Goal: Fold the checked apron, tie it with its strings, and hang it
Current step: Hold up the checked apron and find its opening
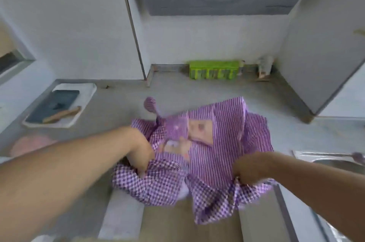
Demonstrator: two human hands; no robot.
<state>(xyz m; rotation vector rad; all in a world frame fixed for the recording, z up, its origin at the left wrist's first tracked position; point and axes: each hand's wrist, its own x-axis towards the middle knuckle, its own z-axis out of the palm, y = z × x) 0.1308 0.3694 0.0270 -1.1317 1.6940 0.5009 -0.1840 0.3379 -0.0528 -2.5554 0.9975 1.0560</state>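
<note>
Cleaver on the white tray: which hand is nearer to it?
Left. The left hand grips the apron just right of the cleaver; the right hand grips it farther right.

L fingertips under apron

Both hands gripping crumpled purple checked apron on countertop

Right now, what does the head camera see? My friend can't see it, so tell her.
Two hands, left hand and right hand, grip a crumpled purple checked apron on a grey counter. A cleaver lies on a white tray at left.
</note>
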